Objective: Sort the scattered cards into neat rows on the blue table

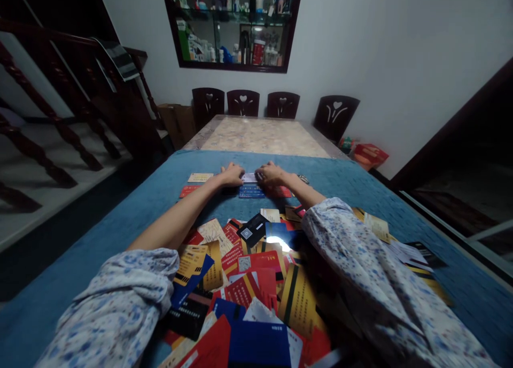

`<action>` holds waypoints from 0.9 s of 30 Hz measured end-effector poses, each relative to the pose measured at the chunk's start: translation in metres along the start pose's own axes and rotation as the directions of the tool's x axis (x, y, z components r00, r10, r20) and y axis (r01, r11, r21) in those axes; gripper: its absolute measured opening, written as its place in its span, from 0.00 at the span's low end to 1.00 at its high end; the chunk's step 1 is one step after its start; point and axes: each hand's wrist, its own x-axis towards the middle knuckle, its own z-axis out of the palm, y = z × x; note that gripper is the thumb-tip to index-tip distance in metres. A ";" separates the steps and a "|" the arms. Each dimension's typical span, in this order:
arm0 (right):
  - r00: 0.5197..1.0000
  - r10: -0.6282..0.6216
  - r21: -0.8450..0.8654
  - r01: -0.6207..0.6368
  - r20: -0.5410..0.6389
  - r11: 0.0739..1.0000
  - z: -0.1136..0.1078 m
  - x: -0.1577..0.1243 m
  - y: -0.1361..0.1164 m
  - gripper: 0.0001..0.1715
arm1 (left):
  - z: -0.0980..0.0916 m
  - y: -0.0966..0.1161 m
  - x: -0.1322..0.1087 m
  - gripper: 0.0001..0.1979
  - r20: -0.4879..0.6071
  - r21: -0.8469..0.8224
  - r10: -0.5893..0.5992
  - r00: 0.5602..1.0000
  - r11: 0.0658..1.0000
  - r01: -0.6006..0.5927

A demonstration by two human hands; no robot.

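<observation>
A pale lilac card [250, 178] lies flat between my two hands in a back row of cards. At its left edge, my left hand [232, 174] has its fingers curled and touching it. My right hand [271, 174] grips the opposite edge, its fingertips partly hidden. Directly in front of the pale card is a blue card [251, 191]. A red card [285, 192] shows below my right hand, partly covered. To the left, a cream card [200, 177] sits behind another red card [188, 190]. A dark card under my left hand is mostly hidden.
A loose heap of overlapping cards [250, 262] spreads between my forearms. More cards [377, 226] lie to the right beyond my sleeve. A blue cloth [132, 208] covers the near part of the table [260, 133]. Dark chairs [243, 102] stand at the far end.
</observation>
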 end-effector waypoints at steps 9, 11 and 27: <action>1.000 -0.013 0.014 0.013 0.021 1.000 -0.001 0.001 0.003 0.27 | 0.002 -0.003 0.003 0.19 0.018 0.006 0.002 1.000 1.000 -0.003; 1.000 -0.017 0.013 0.017 0.016 1.000 -0.001 0.001 0.003 0.28 | 0.002 -0.003 0.004 0.19 0.020 0.007 0.007 1.000 1.000 -0.007; 0.999 -0.010 0.013 0.011 -0.045 1.000 -0.001 -0.005 0.005 0.35 | -0.001 -0.001 -0.015 0.24 -0.091 0.019 0.053 0.994 0.999 -0.051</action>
